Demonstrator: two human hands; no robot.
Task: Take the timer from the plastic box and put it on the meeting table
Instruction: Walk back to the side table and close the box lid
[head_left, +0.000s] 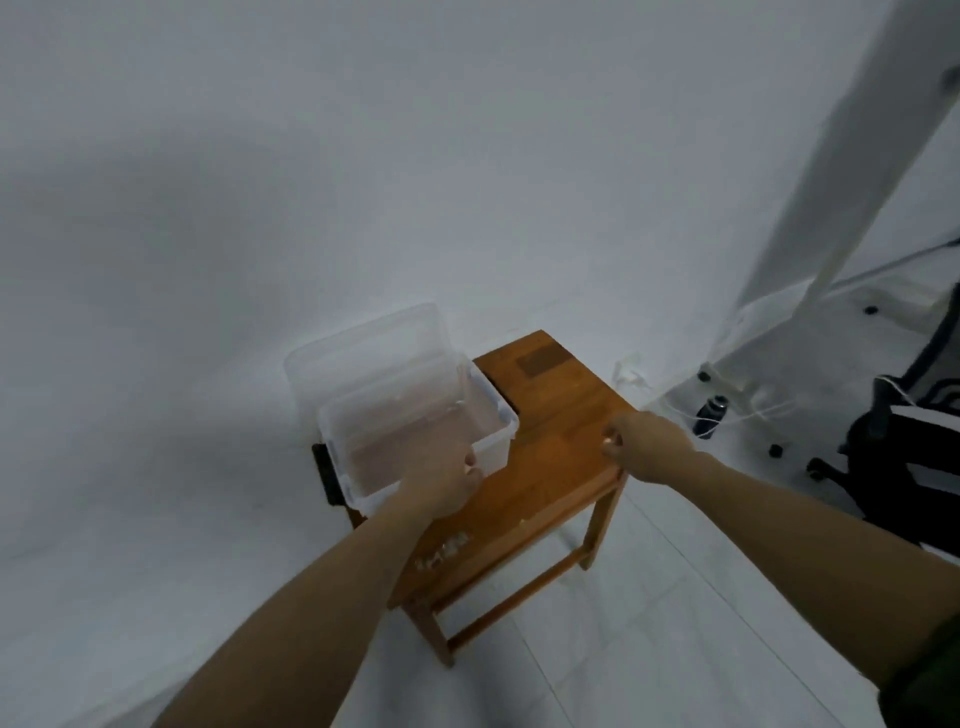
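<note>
A clear plastic box (496, 415) stands on the left part of a small wooden table (550, 415), its lid (363, 348) tipped open at the back. The inside of the box looks empty. My left hand (441, 486) grips the box's near rim, fingers curled over the edge. My right hand (644, 441) hovers in a fist over the table's right side. A small pale piece of the timer (612, 442) shows between its fingers; the rest is hidden in the hand.
A plain white wall lies behind and left of the table. At the right are a slanted white furniture panel (841, 171), white cables (748, 410), a dark bottle (709, 415) on the floor and a black wheeled chair (893, 457). Pale floor tiles lie under the table.
</note>
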